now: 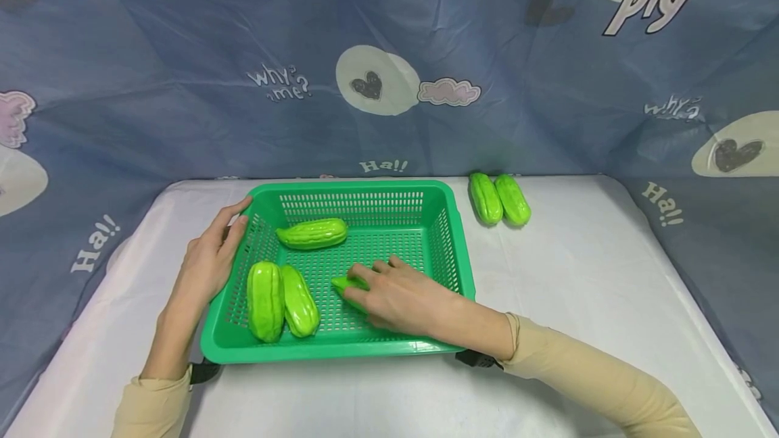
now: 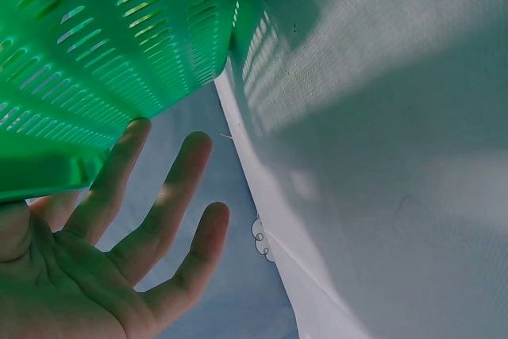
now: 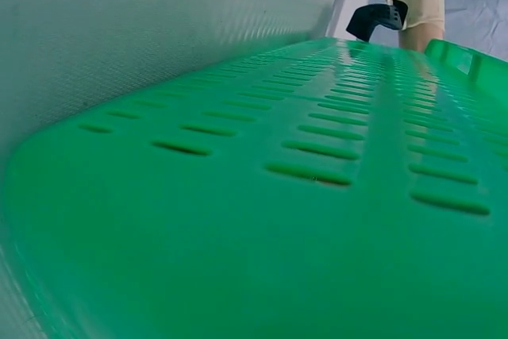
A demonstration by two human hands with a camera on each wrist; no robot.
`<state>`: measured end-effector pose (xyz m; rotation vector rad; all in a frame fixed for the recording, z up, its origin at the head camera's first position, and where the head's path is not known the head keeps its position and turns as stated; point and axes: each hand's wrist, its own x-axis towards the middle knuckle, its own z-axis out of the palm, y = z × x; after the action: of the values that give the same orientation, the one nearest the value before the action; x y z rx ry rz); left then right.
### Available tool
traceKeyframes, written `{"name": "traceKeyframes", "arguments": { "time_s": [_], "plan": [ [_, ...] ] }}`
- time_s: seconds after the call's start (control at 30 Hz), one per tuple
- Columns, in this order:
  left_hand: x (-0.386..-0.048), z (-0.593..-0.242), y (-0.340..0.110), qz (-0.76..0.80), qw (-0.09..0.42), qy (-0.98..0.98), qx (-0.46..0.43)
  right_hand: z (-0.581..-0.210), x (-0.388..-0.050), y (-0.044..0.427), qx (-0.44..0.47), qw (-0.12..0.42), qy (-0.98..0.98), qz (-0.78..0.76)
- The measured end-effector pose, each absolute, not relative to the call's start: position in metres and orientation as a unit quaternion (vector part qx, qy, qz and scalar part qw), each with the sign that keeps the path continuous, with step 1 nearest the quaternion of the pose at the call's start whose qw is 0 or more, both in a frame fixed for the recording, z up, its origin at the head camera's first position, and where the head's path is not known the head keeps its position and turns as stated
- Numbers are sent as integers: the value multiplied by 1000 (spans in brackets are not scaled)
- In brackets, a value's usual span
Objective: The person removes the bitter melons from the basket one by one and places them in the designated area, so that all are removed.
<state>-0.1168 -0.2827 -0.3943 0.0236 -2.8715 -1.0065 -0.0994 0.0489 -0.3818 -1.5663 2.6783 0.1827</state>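
Note:
A green plastic basket [image 1: 341, 351] lies on the table. My left hand [image 1: 207, 262] rests at its left rim, with thumb and index finger against the edge. In the left wrist view the other fingers [image 2: 171, 204] extend outside the slotted wall, spread and nearly straight. Inside the basket, my right hand [image 1: 402, 296] grips a bitter melon [image 1: 345, 284], mostly hidden under the palm. Two bitter melons [image 1: 266, 301] [image 1: 300, 303] lie side by side at the basket's left front. Another bitter melon [image 1: 313, 233] lies crosswise toward the back.
Behind the basket's right side, two more bitter melons [image 1: 485, 199] [image 1: 513, 200] lie together on the white tablecloth [image 1: 584, 289]. A blue printed cloth [image 1: 389, 134] hangs along the back. The basket's outer wall [image 3: 278, 220] fills much of the right wrist view.

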Motion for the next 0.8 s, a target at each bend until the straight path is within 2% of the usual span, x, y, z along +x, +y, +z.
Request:
{"name": "traceKeyframes", "arguments": {
  "time_s": [0.23,0.8],
  "plan": [
    [-116,-395,-282,-330,46,-943,9,-384,-99,50,-496,32,866,54],
    [-116,-394,-282,-330,46,-943,9,-382,-100,53,-489,15,871,51]
  ]
}}
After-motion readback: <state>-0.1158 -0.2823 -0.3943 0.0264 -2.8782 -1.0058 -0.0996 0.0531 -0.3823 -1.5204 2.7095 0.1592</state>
